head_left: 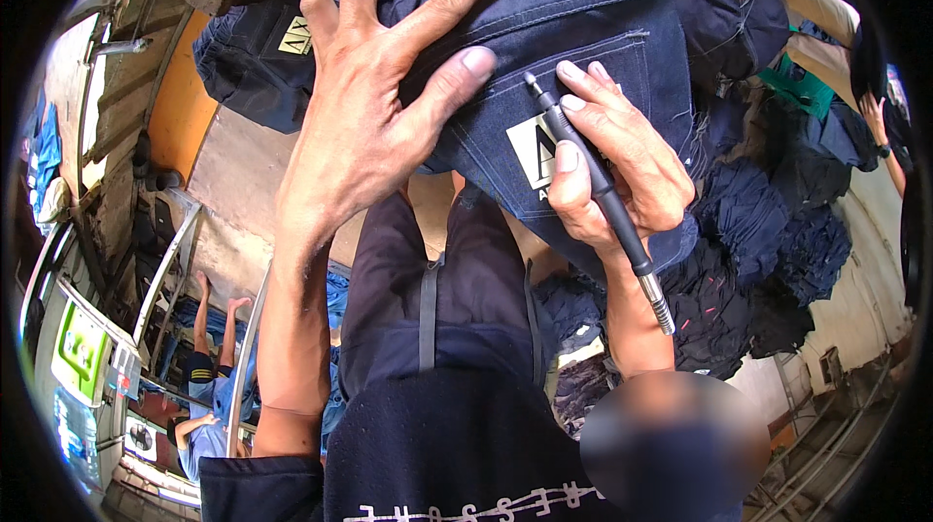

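A dark blue denim garment [573, 12] with a waistband and a stitched pocket [617, 60] lies at the top middle, in front of my legs. My left hand [364, 94] presses on it from the left, fingers spread and thumb out. My right hand [637, 157] is closed round a black pen-shaped tool [607, 193] with a small pointed tip and a ribbed metal end. The tip is above the pocket's upper part; I cannot tell if it touches the cloth. A pale label with black print [530, 148] on the pocket is partly covered by my right fingers.
Another dark garment [248, 85] hangs at the upper left, and one more [729, 2] lies at the upper right. Heaps of dark clothing [748, 221] fill the right side. Metal rails [170, 274] stand left, with a person [204, 415] beyond. Another person's hand [872, 114] shows far right.
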`<state>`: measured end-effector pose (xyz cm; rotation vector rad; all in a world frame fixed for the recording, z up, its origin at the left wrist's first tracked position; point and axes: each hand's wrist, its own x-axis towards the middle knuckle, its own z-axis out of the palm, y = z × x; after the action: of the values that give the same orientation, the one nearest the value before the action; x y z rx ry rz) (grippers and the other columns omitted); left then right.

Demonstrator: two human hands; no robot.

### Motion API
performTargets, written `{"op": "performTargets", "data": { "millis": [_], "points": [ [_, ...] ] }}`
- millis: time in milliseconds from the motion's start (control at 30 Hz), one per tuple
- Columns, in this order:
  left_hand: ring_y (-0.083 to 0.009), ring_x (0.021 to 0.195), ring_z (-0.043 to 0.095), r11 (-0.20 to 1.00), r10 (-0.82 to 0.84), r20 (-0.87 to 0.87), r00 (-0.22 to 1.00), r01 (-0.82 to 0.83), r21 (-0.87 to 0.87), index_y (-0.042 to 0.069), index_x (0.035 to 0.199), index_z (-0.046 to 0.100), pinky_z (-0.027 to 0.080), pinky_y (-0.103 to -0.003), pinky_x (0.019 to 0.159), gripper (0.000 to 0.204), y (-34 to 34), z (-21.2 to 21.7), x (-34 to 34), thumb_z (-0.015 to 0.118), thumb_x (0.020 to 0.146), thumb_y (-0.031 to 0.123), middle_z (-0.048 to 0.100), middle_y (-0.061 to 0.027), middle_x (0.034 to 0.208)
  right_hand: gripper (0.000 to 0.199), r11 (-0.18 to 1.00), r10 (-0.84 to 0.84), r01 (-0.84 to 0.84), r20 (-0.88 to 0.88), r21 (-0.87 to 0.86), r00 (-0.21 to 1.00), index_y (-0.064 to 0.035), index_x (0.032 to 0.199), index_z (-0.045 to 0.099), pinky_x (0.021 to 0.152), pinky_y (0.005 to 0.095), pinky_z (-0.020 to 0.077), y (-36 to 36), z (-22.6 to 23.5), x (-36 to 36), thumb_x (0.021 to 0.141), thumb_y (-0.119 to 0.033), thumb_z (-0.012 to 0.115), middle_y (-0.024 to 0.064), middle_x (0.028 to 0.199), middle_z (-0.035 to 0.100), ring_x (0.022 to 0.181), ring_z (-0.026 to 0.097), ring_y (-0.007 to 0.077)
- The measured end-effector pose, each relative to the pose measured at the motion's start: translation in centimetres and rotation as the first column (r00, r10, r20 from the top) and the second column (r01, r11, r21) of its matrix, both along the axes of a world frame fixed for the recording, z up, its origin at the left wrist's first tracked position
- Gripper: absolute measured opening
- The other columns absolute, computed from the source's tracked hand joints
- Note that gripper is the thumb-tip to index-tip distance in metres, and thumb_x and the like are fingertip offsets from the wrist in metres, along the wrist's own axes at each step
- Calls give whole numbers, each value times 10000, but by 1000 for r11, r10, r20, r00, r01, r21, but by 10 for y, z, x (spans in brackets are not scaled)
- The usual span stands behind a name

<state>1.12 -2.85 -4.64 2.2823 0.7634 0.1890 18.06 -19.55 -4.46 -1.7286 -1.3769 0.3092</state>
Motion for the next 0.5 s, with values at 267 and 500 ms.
{"op": "performTargets", "data": {
  "millis": [267,500],
  "points": [
    [-561,1633,-141,1000,-3,7,1000,3,12,301,1635,546,-19,-709,1299,817,0,0,0,814,896,521,43,-261,1819,292,1000,-21,21,-2,6,1000,116,1093,763,1081,533,596,-1,-1,2,847,-20,680,320,1116,793,1123,795,417],
    [-558,1634,-125,1000,-9,12,1000,8,19,310,1628,555,-1,-703,1304,809,1,1,-1,822,891,513,59,-252,1818,307,997,-64,65,-12,29,998,126,1108,759,1090,547,589,-2,-4,1,845,-3,668,322,1131,790,1142,787,418]
  ]
}}
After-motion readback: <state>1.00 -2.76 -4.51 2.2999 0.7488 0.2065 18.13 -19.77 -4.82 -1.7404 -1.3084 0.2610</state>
